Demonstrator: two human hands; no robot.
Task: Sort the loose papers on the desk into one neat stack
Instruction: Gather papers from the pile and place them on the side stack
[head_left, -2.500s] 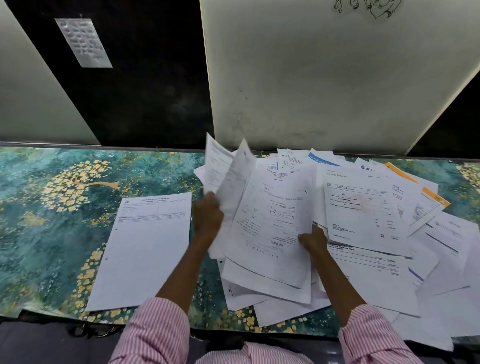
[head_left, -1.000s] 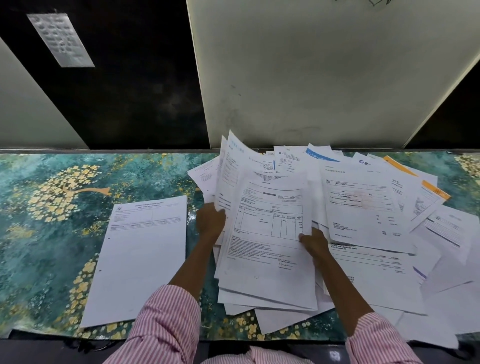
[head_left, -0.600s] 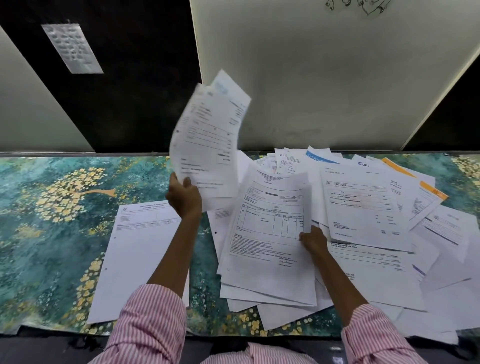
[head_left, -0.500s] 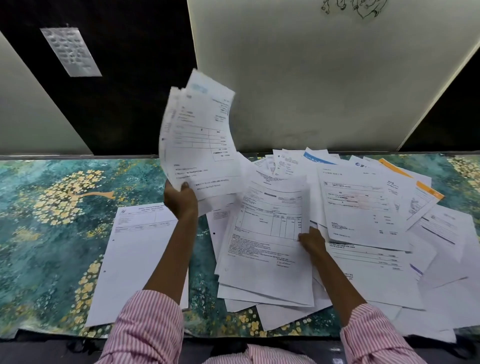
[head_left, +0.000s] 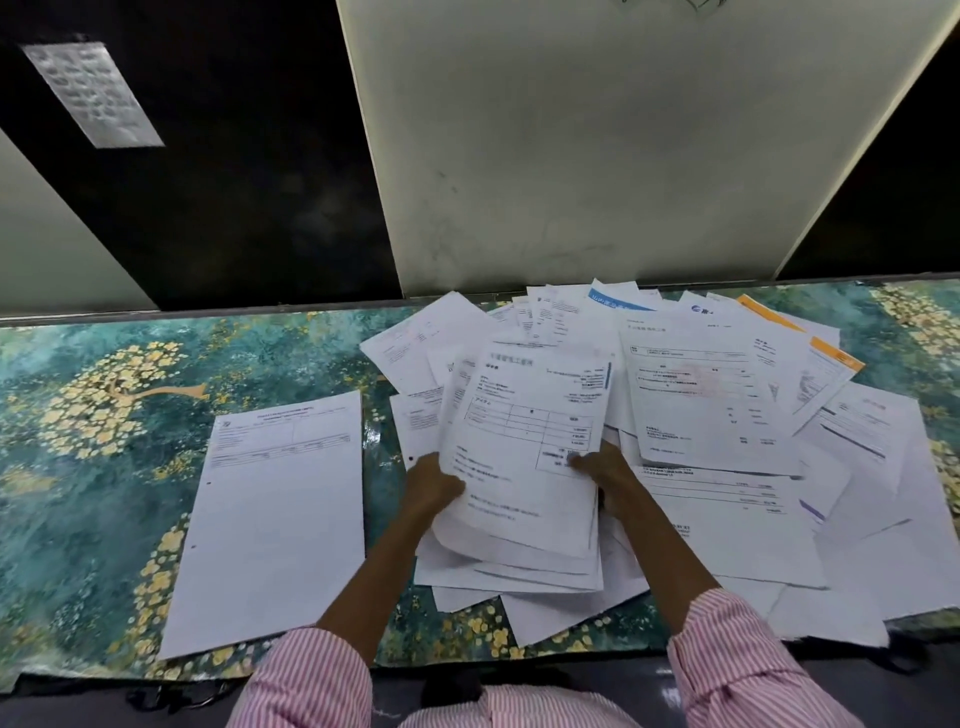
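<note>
Loose white printed papers (head_left: 717, 410) lie scattered over the middle and right of the desk, some with orange or blue edges. On top of the heap in front of me is a small bundle of sheets (head_left: 524, 457), the top one a printed form with a table. My left hand (head_left: 434, 486) grips the bundle's left edge and my right hand (head_left: 602, 467) holds its right edge, thumb on top. A single white sheet (head_left: 275, 519) lies flat and apart on the left.
The desk (head_left: 93, 467) has a teal cloth with yellow flowers. A pale wall panel (head_left: 597, 145) stands right behind the papers, dark gaps either side. Some sheets overhang the desk's near edge (head_left: 831, 623) at the right.
My left hand was holding a few sheets high in the air; it has come down and laid them on the central bundle. Both hands now hold that bundle's sides.
</note>
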